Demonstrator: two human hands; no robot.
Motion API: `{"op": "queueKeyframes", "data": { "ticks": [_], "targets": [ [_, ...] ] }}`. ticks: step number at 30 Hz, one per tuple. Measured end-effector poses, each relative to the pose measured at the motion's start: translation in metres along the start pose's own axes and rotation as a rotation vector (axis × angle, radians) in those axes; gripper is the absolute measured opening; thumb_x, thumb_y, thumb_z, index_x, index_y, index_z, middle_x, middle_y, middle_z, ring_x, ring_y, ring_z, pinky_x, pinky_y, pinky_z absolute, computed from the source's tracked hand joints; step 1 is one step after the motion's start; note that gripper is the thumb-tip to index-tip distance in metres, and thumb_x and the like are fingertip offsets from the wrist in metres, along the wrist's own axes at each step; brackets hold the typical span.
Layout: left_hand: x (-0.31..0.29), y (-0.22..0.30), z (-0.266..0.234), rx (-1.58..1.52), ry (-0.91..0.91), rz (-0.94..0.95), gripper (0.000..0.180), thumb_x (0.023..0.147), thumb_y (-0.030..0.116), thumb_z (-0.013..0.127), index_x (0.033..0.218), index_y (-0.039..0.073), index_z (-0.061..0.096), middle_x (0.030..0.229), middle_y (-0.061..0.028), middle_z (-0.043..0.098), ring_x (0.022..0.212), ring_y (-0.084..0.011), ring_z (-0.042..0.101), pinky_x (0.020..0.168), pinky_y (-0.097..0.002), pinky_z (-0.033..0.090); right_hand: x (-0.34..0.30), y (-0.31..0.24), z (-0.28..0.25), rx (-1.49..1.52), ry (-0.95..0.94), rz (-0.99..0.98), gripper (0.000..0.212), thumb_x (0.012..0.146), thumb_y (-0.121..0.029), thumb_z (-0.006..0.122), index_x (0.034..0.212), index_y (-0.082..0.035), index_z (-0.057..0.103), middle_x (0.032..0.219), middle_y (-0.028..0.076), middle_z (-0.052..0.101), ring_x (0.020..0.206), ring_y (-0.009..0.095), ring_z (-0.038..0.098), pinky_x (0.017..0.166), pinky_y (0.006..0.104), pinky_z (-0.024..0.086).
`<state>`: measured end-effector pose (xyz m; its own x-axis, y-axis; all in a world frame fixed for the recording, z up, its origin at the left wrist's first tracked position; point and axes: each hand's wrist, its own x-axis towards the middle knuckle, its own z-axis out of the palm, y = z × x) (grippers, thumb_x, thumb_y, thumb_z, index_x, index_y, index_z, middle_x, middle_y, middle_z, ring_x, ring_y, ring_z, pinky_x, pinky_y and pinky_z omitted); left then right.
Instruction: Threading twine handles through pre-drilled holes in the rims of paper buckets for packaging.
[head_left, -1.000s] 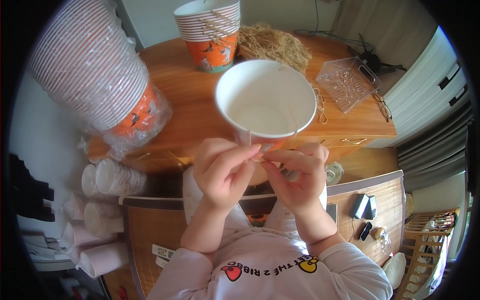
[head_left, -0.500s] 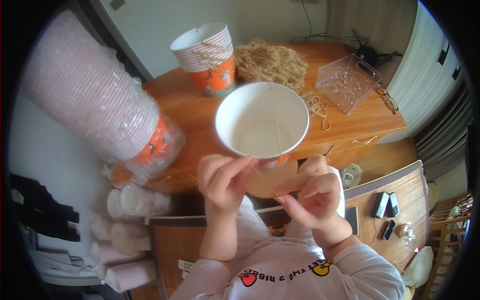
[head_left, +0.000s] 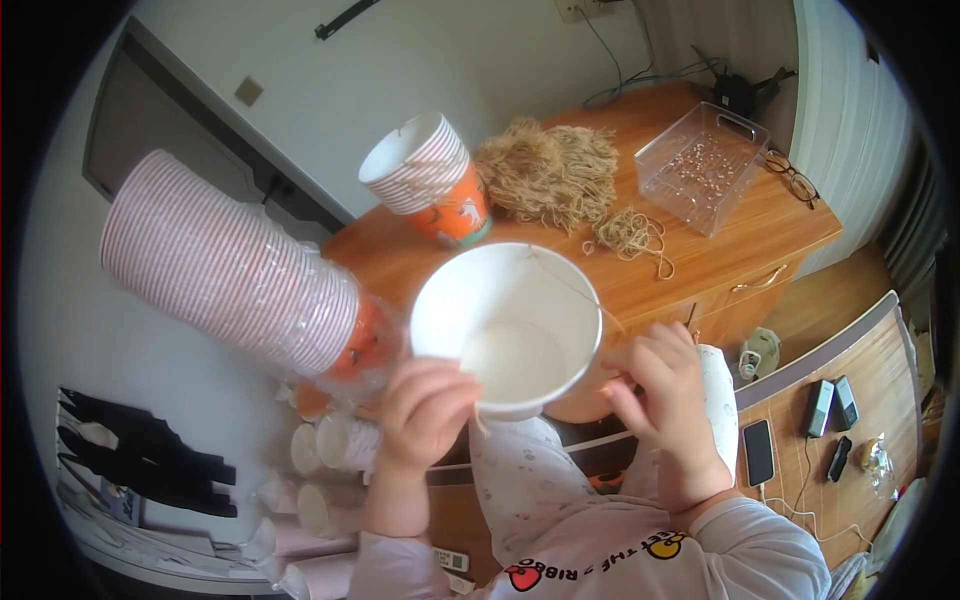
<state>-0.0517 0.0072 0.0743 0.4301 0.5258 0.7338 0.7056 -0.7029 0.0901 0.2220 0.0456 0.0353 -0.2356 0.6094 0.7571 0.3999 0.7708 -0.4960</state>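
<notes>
A large white-lined paper bucket (head_left: 450,290) is tilted with its mouth toward me, close to the table's near edge. My left hand (head_left: 430,412) has its fingers closed over the bucket's near-left rim, and a short end of string hangs below them. Thin tan twine (head_left: 565,272) runs from the far rim across the mouth to the right side. Beside that side is my right hand (head_left: 660,395), with thumb and forefinger bent together in a pinch on the twine; its end there is blurred.
On the wooden table (head_left: 720,260) are a stack of orange-and-white paper buckets (head_left: 450,200), a heap of tan twine (head_left: 550,170), a clear tray of small beads (head_left: 700,170) and eyeglasses (head_left: 790,178). A tall plastic-wrapped bucket stack (head_left: 230,265) leans at left. A phone (head_left: 759,452) lies at right.
My left hand has gone from a pinch at the near rim to a hold on the bucket's left side. My right hand has moved up and right. The view has shifted.
</notes>
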Motion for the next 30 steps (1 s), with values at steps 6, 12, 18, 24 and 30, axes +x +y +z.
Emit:
{"op": "queueKeyframes", "data": {
  "ticks": [6, 12, 18, 24, 30],
  "targets": [
    [0.051, 0.064, -0.063, 0.462, -0.585, 0.367, 0.014, 0.078, 0.013, 0.071, 0.091, 0.019, 0.068, 0.083, 0.0045, 0.053, 0.085, -0.0121, 0.055, 0.105, -0.0622, 0.04, -0.005, 0.024, 0.015, 0.008, 0.024, 0.085, 0.032, 0.084, -0.038, 0.066, 0.097, -0.009, 0.068, 0.078, 0.004, 0.061, 0.073, 0.026, 0.053, 0.069, 0.0375, 0.039],
    [0.132, 0.04, -0.086, 0.71, -0.584, 0.417, 0.011, 0.082, 0.016, 0.072, 0.092, 0.014, 0.067, 0.081, -0.001, 0.046, 0.081, -0.0146, 0.055, 0.102, -0.0657, 0.043, -0.016, 0.032, 0.041, 0.409, 0.088, -0.013, 0.027, 0.081, -0.019, 0.071, 0.104, -0.007, 0.067, 0.114, 0.012, 0.063, 0.091, 0.03, 0.059, 0.082, 0.0384, 0.045],
    [0.249, -0.009, -0.072, 0.968, -0.497, 0.558, 0.025, 0.07, 0.007, 0.071, 0.094, 0.009, 0.065, 0.086, -0.0073, 0.055, 0.082, -0.0272, 0.058, 0.084, -0.0418, 0.05, -0.032, 0.048, 0.062, 0.471, -0.006, 0.002, 0.017, 0.084, -0.016, 0.07, 0.098, -0.009, 0.067, 0.109, 0.01, 0.064, 0.092, 0.03, 0.061, 0.081, 0.0394, 0.045],
    [0.3, -0.084, -0.019, 0.913, -0.539, 0.421, 0.014, 0.085, 0.013, 0.062, 0.098, 0.01, 0.064, 0.091, -0.009, 0.059, 0.092, -0.0301, 0.058, 0.08, -0.0386, 0.048, -0.035, 0.055, 0.058, 0.499, -0.028, 0.026, 0.009, 0.085, -0.015, 0.069, 0.092, -0.009, 0.066, 0.104, 0.008, 0.064, 0.092, 0.028, 0.061, 0.079, 0.0388, 0.045],
    [0.284, -0.154, -0.006, 0.79, -0.475, 0.154, 0.012, 0.09, 0.016, 0.06, 0.098, 0.007, 0.064, 0.093, -0.0119, 0.062, 0.096, -0.0329, 0.058, 0.082, -0.0412, 0.048, -0.034, 0.067, 0.046, 0.494, 0.006, 0.072, 0.009, 0.085, -0.014, 0.069, 0.091, -0.009, 0.066, 0.102, 0.007, 0.064, 0.09, 0.028, 0.061, 0.079, 0.0382, 0.045]
  ]
}}
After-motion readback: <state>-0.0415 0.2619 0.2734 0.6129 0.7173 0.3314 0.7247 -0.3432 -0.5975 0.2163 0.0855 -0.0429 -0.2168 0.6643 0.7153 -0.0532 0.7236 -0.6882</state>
